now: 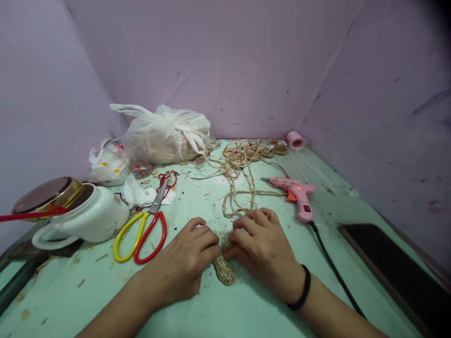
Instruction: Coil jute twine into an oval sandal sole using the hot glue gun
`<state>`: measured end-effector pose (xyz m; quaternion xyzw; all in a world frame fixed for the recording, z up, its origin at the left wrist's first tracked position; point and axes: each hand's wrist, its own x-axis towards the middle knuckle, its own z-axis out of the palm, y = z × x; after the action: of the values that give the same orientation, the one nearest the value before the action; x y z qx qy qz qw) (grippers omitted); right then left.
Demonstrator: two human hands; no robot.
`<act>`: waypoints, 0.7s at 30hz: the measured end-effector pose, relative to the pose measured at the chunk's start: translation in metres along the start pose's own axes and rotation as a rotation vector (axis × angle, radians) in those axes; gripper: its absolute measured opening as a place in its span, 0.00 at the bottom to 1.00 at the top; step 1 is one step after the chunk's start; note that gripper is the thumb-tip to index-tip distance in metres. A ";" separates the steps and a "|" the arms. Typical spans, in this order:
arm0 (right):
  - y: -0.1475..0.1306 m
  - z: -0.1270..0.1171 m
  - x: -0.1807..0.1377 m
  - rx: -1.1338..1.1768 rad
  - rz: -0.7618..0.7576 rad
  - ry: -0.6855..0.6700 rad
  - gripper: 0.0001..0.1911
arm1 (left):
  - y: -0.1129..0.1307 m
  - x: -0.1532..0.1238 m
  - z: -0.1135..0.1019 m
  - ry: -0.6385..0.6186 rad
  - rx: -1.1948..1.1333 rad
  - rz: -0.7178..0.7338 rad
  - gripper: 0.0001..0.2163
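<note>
A little straw piece (pixel 224 272), tan and woven like a braid, lay on the green table (pixel 176 310) right in front of me, between my two hands. Its round end pointed toward me, and its top end went under my fingers, so that part was hidden. My left hand (pixel 192 258) was curled nearly closed, with the fingers bent down over the top of the straw piece to hold it. My right hand (pixel 259 246) was bent and half closed just beside it, with the thumb close to the top end, but I cannot tell if it had hold of anything. I wore a black band (pixel 305 287) on that wrist. Past my right fingers, a thin straw rope (pixel 253 183) made loops on the table. To the right was a pink glue gun (pixel 303 195) with a small red light on, and near it lay a dark phone (pixel 384 265). On my left were scissors (pixel 155 206) with one yellow handle and one red, and beside them a white pot (pixel 102 213). Far back sat a tied white bag (pixel 169 134), more braided straw pieces (pixel 246 154) and a pink roll (pixel 296 141).
</note>
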<state>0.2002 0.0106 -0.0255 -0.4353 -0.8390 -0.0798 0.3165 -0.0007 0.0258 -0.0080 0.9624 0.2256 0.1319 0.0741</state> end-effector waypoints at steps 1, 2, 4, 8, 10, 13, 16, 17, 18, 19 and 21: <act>0.002 0.001 0.000 0.031 -0.012 -0.005 0.09 | 0.000 0.000 0.001 0.012 0.013 0.012 0.14; 0.004 0.001 -0.001 0.064 -0.025 -0.018 0.10 | 0.000 0.001 0.002 0.032 0.033 0.012 0.13; 0.007 0.002 -0.003 0.129 -0.047 -0.065 0.12 | 0.000 0.001 0.005 0.072 0.084 -0.029 0.10; 0.005 0.000 -0.008 0.197 -0.031 -0.147 0.14 | 0.004 0.004 0.010 0.038 0.074 -0.225 0.08; 0.002 -0.002 -0.010 0.208 -0.012 -0.161 0.12 | 0.006 0.005 0.005 -0.038 0.013 -0.277 0.09; -0.004 -0.002 -0.011 0.212 0.031 -0.168 0.09 | 0.013 0.005 -0.008 -0.139 -0.044 -0.289 0.11; -0.010 0.001 -0.012 0.201 0.075 -0.149 0.08 | 0.022 0.005 -0.017 -0.174 -0.074 -0.356 0.10; -0.012 0.002 -0.013 0.196 0.089 -0.140 0.07 | 0.025 0.005 -0.017 -0.162 -0.059 -0.411 0.11; -0.014 0.004 -0.012 0.193 0.106 -0.132 0.07 | 0.029 0.005 -0.016 -0.146 -0.032 -0.474 0.13; -0.016 0.004 -0.012 0.193 0.125 -0.127 0.06 | 0.032 0.005 -0.014 -0.130 0.002 -0.540 0.14; -0.019 0.004 -0.011 0.198 0.160 -0.131 0.06 | 0.036 0.005 -0.008 -0.110 0.058 -0.633 0.11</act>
<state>0.1882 -0.0071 -0.0323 -0.4716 -0.8243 0.0575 0.3079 0.0160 -0.0036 0.0085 0.8519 0.5130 0.0434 0.0962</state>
